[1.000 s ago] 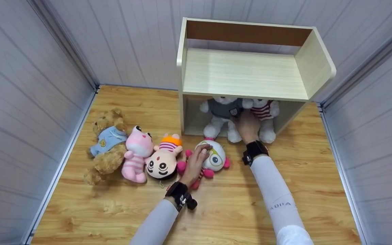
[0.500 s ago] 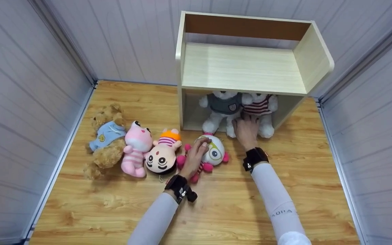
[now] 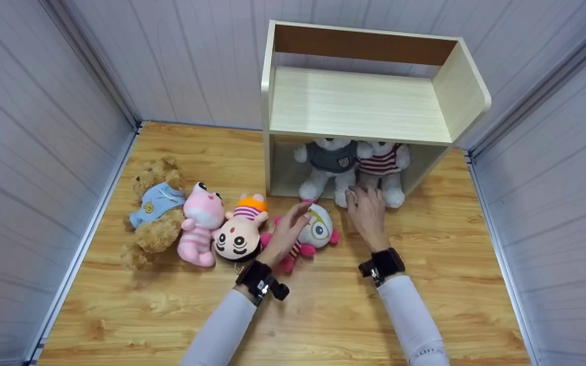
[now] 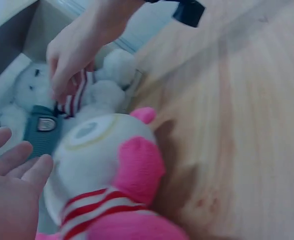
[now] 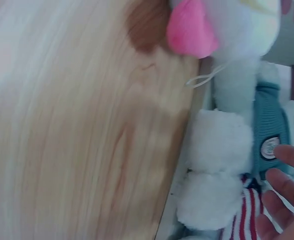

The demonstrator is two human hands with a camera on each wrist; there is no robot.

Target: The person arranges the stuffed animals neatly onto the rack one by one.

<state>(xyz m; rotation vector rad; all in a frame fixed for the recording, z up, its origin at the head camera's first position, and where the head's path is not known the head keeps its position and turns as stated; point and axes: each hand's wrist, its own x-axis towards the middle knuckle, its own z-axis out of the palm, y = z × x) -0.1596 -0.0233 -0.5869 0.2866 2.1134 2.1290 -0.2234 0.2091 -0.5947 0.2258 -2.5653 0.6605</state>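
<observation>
My left hand (image 3: 287,231) hovers over the left side of a pink-and-white plush doll (image 3: 319,229) with big ringed eyes, its fingers loosely extended. That doll lies on the floor before the shelf (image 3: 359,104). In the left wrist view its striped body and pink ear (image 4: 141,170) show beside the hand. My right hand (image 3: 368,216) is in front of the lower compartment, fingers apart and holding nothing. Just behind it sit two white teddy bears, one in a grey sweater (image 3: 331,156), one in a red-striped shirt (image 3: 380,163). The shelf board partly hides their heads.
Left of the doll lie a dark-haired plush figure (image 3: 232,241) in an orange-and-striped outfit, a pink plush frog (image 3: 202,218) and a brown teddy bear (image 3: 158,234) in a blue top. Panelled walls (image 3: 28,152) bound the wooden floor (image 3: 323,320) at the sides and back.
My right hand has drawn back from the red-striped bear to the front of the compartment. My left hand has lifted slightly and shifted left off the doll's face. The bears stay seated.
</observation>
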